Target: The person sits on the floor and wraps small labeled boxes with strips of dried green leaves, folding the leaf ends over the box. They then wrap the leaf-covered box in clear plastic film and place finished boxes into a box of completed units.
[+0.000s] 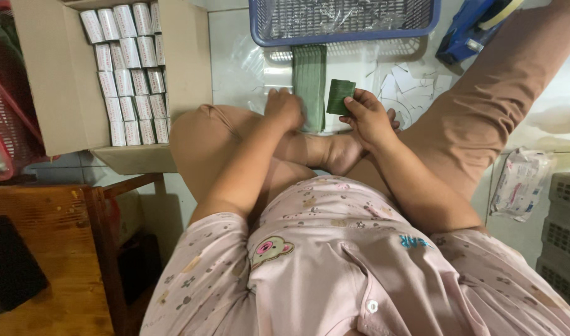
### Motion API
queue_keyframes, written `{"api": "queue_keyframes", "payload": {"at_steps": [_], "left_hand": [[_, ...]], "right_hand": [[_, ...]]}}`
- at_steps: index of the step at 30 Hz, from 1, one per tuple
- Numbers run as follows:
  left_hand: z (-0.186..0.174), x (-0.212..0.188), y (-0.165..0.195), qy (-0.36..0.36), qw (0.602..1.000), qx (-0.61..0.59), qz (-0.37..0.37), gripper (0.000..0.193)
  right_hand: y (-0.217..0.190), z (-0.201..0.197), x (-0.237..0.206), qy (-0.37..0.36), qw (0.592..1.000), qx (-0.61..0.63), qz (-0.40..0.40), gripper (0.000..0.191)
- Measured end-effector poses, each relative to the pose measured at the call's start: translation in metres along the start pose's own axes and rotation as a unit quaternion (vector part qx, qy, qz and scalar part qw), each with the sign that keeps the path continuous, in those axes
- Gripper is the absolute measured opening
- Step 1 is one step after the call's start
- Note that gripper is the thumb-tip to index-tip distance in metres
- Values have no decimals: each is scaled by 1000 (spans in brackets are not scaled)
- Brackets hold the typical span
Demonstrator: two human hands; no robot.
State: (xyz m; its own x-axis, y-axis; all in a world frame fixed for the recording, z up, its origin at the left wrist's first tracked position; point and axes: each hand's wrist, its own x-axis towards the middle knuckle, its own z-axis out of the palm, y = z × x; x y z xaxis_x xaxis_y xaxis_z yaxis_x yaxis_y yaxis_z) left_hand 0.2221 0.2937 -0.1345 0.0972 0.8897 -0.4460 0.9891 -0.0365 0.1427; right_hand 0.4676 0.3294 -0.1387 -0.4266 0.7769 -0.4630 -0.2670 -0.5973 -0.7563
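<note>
I sit on a white tiled floor with my legs folded. My right hand [367, 115] pinches a small stack of green paper slips [340, 96] between thumb and fingers, held just above the floor. My left hand [283, 109] rests with curled fingers on the near end of a long pile of green slips [310, 81] that lies on the floor in front of my knee. The two hands are close together, either side of the pile.
A blue plastic basket [260, 31] stands beyond the pile. An open cardboard box [61, 81] at the left holds several rows of small white packets. White paper scraps [409, 84] litter the floor; a blue tape dispenser [471, 31] lies far right. Wooden furniture [55, 249] at lower left.
</note>
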Motion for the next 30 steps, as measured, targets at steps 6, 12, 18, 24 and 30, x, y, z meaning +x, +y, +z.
{"api": "queue_keyframes", "payload": {"at_steps": [6, 12, 18, 24, 30], "left_hand": [[6, -15, 10, -184, 958, -187, 116, 37], [-28, -13, -28, 108, 969, -222, -8, 29], [-55, -41, 8, 222, 787, -575, -13, 23], [-51, -65, 55, 289, 712, -618, 167, 20], [-42, -48, 63, 249, 596, -763, 32, 23]], "right_hand": [[-3, -2, 0, 3, 1000, -4, -1, 29], [-22, 8, -9, -8, 1000, 17, -24, 27], [-39, 28, -27, -43, 998, 23, -41, 24], [-38, 39, -32, -46, 996, 32, -66, 24], [-39, 39, -37, -40, 997, 15, -64, 24]]}}
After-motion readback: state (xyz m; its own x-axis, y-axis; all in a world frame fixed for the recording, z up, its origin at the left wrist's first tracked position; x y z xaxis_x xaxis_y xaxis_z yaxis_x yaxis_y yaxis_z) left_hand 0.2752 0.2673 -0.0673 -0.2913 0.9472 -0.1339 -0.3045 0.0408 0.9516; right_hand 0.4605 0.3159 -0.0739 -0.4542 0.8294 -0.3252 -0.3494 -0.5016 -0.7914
